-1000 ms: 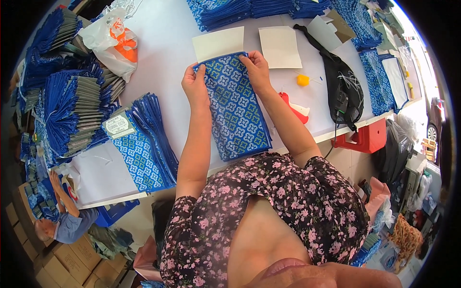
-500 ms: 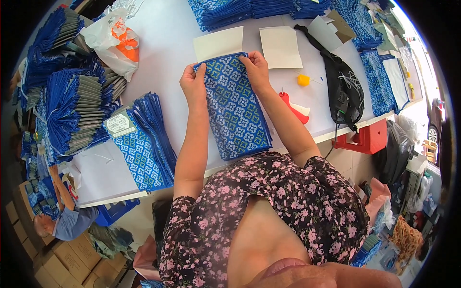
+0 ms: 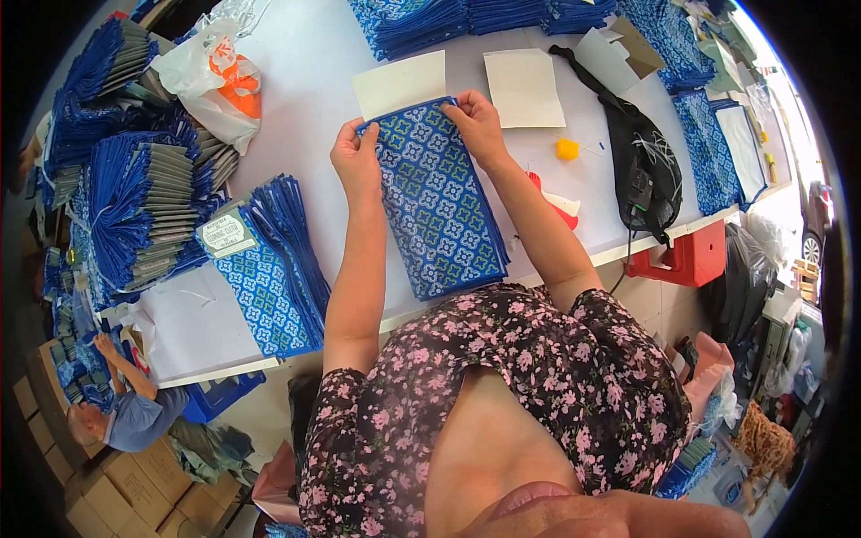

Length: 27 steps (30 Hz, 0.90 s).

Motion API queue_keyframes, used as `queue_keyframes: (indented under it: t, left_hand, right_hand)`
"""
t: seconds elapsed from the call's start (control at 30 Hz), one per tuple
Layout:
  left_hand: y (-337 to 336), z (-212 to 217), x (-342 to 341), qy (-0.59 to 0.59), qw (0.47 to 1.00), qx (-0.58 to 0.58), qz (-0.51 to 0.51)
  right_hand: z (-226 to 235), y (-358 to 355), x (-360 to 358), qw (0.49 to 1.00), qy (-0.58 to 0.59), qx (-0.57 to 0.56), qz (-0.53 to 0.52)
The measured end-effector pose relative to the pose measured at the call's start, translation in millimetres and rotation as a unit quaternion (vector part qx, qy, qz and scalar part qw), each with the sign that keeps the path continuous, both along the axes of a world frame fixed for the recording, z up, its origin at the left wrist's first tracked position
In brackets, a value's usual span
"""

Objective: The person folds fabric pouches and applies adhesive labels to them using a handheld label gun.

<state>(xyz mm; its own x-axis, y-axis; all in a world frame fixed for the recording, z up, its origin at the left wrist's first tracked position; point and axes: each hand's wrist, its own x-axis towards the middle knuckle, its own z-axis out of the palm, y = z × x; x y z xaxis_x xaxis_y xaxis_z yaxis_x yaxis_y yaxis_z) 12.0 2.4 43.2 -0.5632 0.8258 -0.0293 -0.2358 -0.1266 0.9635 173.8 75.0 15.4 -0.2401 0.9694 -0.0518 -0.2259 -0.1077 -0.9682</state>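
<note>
A folded blue patterned cloth [image 3: 439, 206] lies before me, its near end by my body at the table edge. My left hand [image 3: 357, 160] pinches its far left corner between thumb and fingers. At the far right corner my right hand [image 3: 477, 128] grips the cloth the same way. Just beyond the cloth's far edge is a cream card [image 3: 401, 81], its lower part hidden by the cloth. Another cream card [image 3: 525, 90] lies flat to the right of it.
Left of my arm lies a stack of folded blue cloths [image 3: 260, 291] with a label on top. Bundled cloths [image 3: 134, 211] and a white plastic bag [image 3: 211, 85] are farther left. A yellow block [image 3: 567, 149] and a black bag [image 3: 641, 161] sit right. Another person [image 3: 134, 417] works at lower left.
Both hands have shifted the cloth's far edge slightly left. The cream card beyond it has moved left too. The other person's arm has moved a little.
</note>
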Motion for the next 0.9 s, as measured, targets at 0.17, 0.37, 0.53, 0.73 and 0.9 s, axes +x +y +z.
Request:
queue_keyframes:
  t: [0.17,0.37,0.53,0.73,0.9]
  left_hand:
    - [-4,1,5,-0.004,1.0,0.019,0.013]
    - [-5,0,6,0.0,1.0,0.007,0.011]
    - [2,-3,9,0.006,1.0,0.008,0.016]
    - [2,-4,6,0.002,1.0,0.008,0.017]
    - [0,-2,2,0.006,1.0,0.021,0.01]
  right_hand:
    - [-2,-7,2,1.0,0.03,0.005,0.0]
    - [-5,-7,5,0.999,0.026,-0.013,0.015]
    - [-12,-1,2,0.999,0.035,0.006,0.001]
    - [-5,0,6,0.998,0.053,0.011,0.041]
    - [11,-3,9,0.997,0.041,-0.014,0.068]
